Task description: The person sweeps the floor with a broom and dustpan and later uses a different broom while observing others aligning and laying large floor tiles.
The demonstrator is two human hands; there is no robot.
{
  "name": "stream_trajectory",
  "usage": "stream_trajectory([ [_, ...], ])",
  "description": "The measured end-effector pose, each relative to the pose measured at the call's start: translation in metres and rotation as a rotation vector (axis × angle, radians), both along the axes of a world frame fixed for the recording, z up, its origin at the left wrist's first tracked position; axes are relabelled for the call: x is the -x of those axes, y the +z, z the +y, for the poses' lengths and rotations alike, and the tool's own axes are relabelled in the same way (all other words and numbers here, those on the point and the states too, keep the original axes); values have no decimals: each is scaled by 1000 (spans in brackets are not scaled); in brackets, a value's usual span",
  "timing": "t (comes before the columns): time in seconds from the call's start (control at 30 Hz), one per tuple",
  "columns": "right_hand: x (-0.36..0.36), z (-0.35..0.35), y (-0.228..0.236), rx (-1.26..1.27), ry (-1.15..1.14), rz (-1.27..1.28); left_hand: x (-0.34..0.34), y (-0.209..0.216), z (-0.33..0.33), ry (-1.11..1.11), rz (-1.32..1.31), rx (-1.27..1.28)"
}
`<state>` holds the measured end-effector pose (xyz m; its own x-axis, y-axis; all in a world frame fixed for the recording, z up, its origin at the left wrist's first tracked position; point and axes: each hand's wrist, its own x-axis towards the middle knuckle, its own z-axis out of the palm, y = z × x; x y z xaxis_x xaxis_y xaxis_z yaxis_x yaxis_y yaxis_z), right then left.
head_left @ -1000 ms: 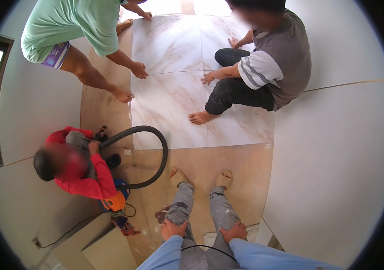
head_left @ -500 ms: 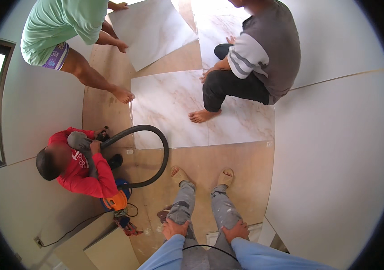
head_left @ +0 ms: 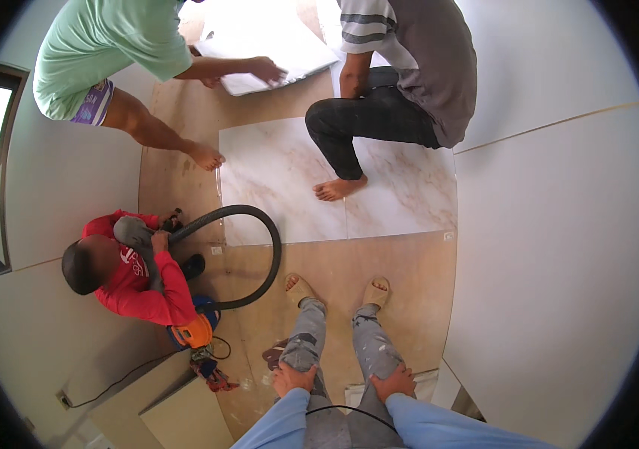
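Observation:
My left hand (head_left: 292, 379) rests on my left knee, fingers laid over the paint-spattered grey trouser leg (head_left: 304, 337). On the other knee lies my right hand (head_left: 394, 382), also with fingers over the cloth; both hands hold no object. Ahead, marble-patterned tiles (head_left: 274, 172) lie on the brown floor. At the far side a person in a green shirt (head_left: 117, 45) reaches over a loose, tilted sheet (head_left: 267, 45). A person in a grey top (head_left: 428, 67) squats with a foot on the tiles. At left, a person in red (head_left: 144, 288) holds a black vacuum hose (head_left: 277, 254).
An orange-and-blue vacuum (head_left: 194, 331) stands at left, its cord (head_left: 121, 382) running to a wall outlet (head_left: 63, 400). Red-handled tools (head_left: 216, 378) and a dark sandal (head_left: 274, 353) lie near my left leg. Flat panels (head_left: 185, 419) lean at lower left. White walls flank both sides.
The loose sheet has tilted up at the far side, and the green-shirted person's arm now extends over it. The grey-topped person has leaned away and shifted left. My hands stay put.

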<state>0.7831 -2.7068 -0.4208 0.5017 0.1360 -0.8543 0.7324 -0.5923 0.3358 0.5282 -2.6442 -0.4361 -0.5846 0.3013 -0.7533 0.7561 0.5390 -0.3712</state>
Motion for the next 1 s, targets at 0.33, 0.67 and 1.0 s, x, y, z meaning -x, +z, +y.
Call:
stream_trajectory([
  [0.33, 0, 0, 3, 4, -5, -5, -1, 6, 1, 20, -21, -1],
  [0.67, 6, 1, -6, -10, 8, -12, 4, 6, 9, 26, -21, 4],
  [1.0, 7, 8, -5, 6, 15, -11, 7, 3, 10, 43, -11, 17],
])
